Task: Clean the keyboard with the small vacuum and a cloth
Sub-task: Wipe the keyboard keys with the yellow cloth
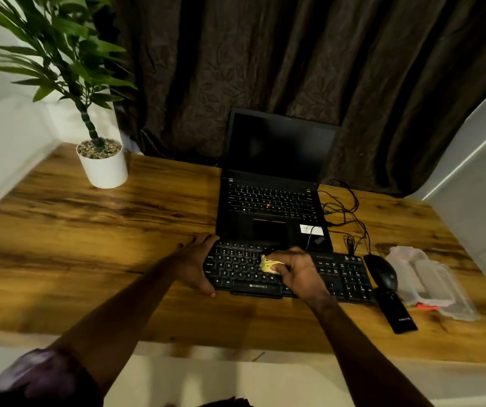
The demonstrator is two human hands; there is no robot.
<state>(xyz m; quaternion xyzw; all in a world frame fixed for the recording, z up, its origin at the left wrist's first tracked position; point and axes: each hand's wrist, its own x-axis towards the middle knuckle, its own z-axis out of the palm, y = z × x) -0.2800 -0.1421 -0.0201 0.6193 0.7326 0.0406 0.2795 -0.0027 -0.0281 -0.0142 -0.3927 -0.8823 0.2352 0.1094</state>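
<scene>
The left arm (124, 312) wears a purple patterned sleeve (36, 374).

ZEBRONICS in white on the front edge of the black keyboard (241, 271), keycaps readable Q W E R T Y, A S D F G, Z X C V B N M, Alt; laptop (271, 207) sticker (310, 229) and black bar-shaped device (397, 312) print too small to read.

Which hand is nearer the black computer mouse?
Right. The right hand holds a yellow cloth on the black keyboard, left of the black computer mouse; the left hand grips the keyboard's far left end.
</scene>
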